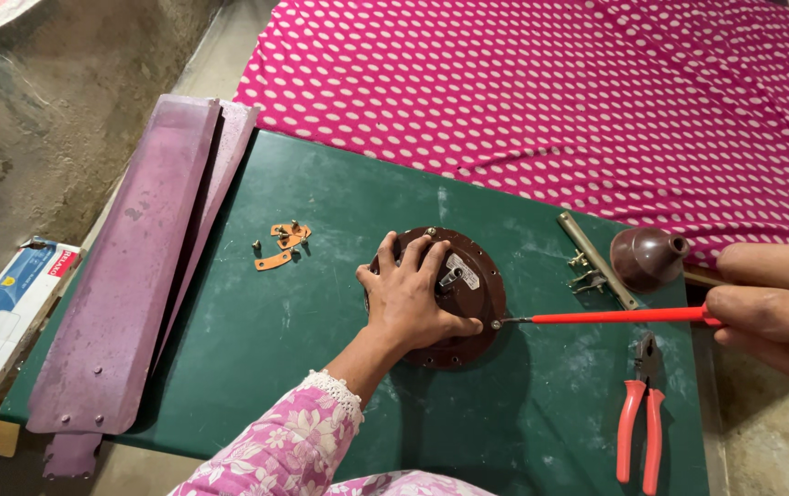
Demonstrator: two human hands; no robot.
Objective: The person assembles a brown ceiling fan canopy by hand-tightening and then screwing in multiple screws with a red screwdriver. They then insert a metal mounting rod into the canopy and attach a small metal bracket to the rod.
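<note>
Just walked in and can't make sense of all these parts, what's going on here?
A person is working on a round brown motor housing lying on a green table. The left hand presses down on it, while the right hand holds a red-shafted screwdriver with its tip at a screw on the housing's rim. Purple fan blades lie to the left, small copper brackets and screws behind, red-handled pliers and a brown cone-shaped cover to the right.
</note>
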